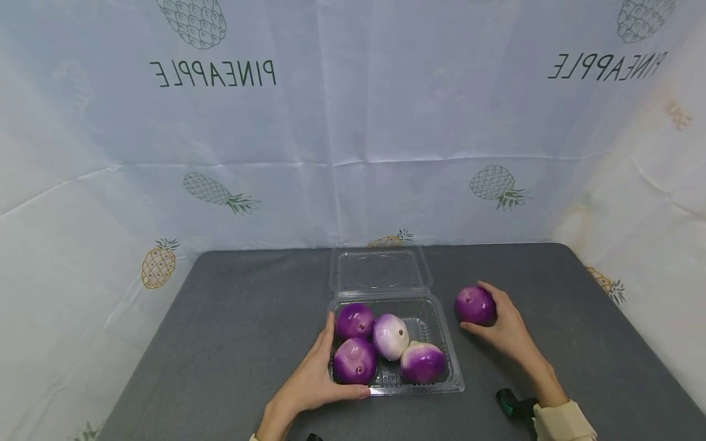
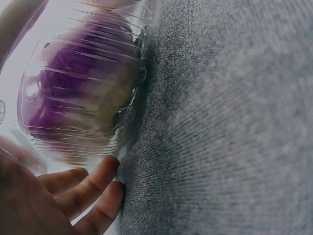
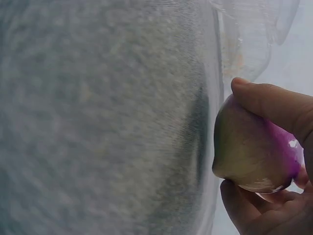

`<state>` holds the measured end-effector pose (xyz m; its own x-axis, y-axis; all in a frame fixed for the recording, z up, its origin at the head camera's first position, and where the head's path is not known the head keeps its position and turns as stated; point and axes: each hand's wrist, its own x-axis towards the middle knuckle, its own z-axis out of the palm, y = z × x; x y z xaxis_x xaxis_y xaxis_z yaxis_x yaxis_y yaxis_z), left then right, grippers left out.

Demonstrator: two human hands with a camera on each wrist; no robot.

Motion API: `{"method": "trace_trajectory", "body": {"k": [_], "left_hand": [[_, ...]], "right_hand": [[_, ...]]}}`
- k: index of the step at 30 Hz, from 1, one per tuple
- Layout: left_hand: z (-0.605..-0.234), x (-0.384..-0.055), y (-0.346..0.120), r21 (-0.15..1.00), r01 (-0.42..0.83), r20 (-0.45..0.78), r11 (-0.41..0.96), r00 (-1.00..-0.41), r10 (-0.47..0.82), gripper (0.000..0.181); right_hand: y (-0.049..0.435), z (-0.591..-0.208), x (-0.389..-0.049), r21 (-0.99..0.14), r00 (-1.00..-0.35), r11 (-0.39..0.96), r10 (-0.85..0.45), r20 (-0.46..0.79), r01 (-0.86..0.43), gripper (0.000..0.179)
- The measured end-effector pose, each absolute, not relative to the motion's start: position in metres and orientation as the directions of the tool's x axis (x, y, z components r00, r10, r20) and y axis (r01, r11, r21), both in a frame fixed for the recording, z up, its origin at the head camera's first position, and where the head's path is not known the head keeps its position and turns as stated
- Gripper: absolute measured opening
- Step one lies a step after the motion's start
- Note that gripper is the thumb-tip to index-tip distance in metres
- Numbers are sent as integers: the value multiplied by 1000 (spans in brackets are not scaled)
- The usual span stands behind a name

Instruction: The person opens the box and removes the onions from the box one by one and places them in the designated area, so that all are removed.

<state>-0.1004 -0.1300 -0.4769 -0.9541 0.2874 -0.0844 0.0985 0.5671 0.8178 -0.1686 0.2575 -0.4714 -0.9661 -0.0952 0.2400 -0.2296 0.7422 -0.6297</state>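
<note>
A clear plastic clamshell box (image 1: 452, 373) lies on the table with its lid (image 1: 380, 269) folded back. Inside it are several glossy, round purple-and-white vegetables, onion-like in shape, such as the pale one (image 1: 391, 337) in the middle. My left hand (image 1: 317, 373) holds the box's front left corner, thumb along the front edge and fingers against the left side; the left wrist view shows fingertips (image 2: 111, 165) low at its wall. Right of the box, my right hand (image 1: 504, 324) grips another purple-and-white round vegetable (image 3: 254, 147) between thumb and fingers.
The dark grey table (image 1: 248, 306) reaches back to a white cloth (image 1: 353, 122) printed with pineapples, which also hangs at both sides. A small black object (image 1: 514, 404) is beside my right wrist.
</note>
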Motion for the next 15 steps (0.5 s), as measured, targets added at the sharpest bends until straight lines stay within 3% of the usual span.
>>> {"method": "trace_trajectory", "body": {"k": [15], "left_hand": [[-478, -101, -130, 821, 82, -100, 565, -954, 284, 148]], "right_hand": [[258, -476, -169, -640, -969, 733, -113, 220, -231, 89]]}}
